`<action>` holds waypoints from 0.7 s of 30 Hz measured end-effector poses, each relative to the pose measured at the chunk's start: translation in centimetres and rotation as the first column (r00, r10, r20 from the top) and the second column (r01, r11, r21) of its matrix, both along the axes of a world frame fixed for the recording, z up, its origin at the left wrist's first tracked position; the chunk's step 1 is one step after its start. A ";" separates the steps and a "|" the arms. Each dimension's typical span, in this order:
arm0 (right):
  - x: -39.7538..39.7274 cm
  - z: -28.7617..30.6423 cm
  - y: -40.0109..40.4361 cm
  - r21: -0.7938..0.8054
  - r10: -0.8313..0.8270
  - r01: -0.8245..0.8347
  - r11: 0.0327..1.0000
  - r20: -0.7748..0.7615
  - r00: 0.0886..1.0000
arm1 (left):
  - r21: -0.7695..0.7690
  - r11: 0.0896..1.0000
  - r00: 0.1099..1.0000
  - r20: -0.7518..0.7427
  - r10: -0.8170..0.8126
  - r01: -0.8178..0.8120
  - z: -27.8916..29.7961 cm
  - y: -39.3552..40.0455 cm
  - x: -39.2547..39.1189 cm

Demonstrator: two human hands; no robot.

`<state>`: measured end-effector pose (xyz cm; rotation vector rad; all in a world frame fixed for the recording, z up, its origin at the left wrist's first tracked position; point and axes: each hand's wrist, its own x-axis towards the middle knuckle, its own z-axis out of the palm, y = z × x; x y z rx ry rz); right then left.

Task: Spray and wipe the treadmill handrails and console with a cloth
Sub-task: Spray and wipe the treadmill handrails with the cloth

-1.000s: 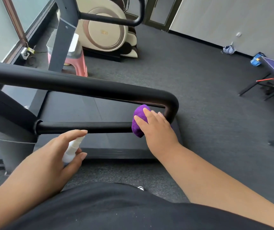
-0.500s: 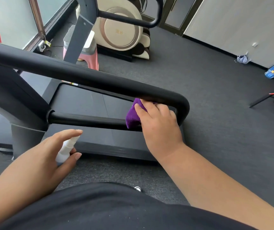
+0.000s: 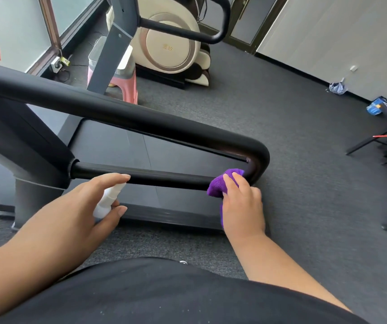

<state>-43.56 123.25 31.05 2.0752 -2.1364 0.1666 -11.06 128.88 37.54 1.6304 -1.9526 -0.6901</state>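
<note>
Nearest, holds a small white spray bottle [image 3: 106, 203] in the left hand [image 3: 70, 211], with the fingers curled round its body and the forefinger stretched over the top. Points the nozzle toward the lower rail [image 3: 164, 179], just beside it. Shows no mist, so cannot tell whether spraying at this instant.

Just to the right, grips a bunched purple cloth [image 3: 218, 186] in the right hand [image 3: 242, 206] and presses it against the end of the lower rail, exactly where the rail meets the bend [image 3: 261, 157] of the near handrail. Seems therefore to be in the wiping step, at the outer corner of this handrail.

Next, probably calls for sliding the cloth along the tube, either back along the lower rail or up round the bend onto the thick upper bar [image 3: 117, 113]. Needs firm contact and the cloth wrapped partly round the tube, to reach also the hidden underside. Needs care with the bottle hand, which lies close to the lower rail and in the way of a long stroke.

Farther, below the rails, shows the treadmill belt [image 3: 117, 146]. Beyond, shows the second handrail [image 3: 183, 31], judged not yet wiped, then a pink stool [image 3: 128, 90] and a cream massage chair [image 3: 171, 47]. Does not show the console.
</note>
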 end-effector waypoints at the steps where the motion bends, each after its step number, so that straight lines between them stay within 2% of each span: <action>1: 0.8 -0.3 0.2 0.013 -0.005 0.004 1.000 0.037 0.999 | 0.003 1.000 1.000 -0.004 -0.007 0.007 0.0 -0.2 0.0; 3: 2.7 -0.9 0.7 0.043 -0.011 0.005 0.999 0.146 0.989 | 0.012 1.000 1.000 -0.009 -0.018 0.018 -0.2 -0.5 0.1; 6: 4.6 -0.8 0.8 0.120 -0.018 -0.029 0.992 0.376 0.926 | 0.030 0.999 1.000 -0.010 -0.011 0.011 -0.5 -0.6 0.2; 9: 3.8 0.1 0.3 0.002 -0.039 0.043 0.999 0.460 0.887 | 0.027 1.000 1.000 -0.003 -0.004 0.004 -0.9 -0.7 0.5; 12: 2.0 0.7 -0.2 -0.097 -0.110 0.165 0.982 0.422 0.900 | 0.021 1.000 1.000 0.006 0.002 -0.002 -1.3 -1.0 0.9; 15: 2.1 0.1 -0.5 -0.017 -0.133 0.145 0.989 0.299 0.945 | 0.050 0.999 1.000 0.018 0.002 -0.003 -1.7 -1.2 1.2; 18: 3.6 0.1 -1.3 0.029 -0.091 0.086 0.996 0.253 0.963 | 0.060 0.998 1.000 0.000 0.014 -0.014 -2.0 -1.4 1.6; 21: 4.9 0.6 -2.5 0.165 -0.139 0.100 0.981 0.243 0.960 | 0.070 0.997 1.000 -0.017 0.013 -0.012 -2.3 -1.6 2.0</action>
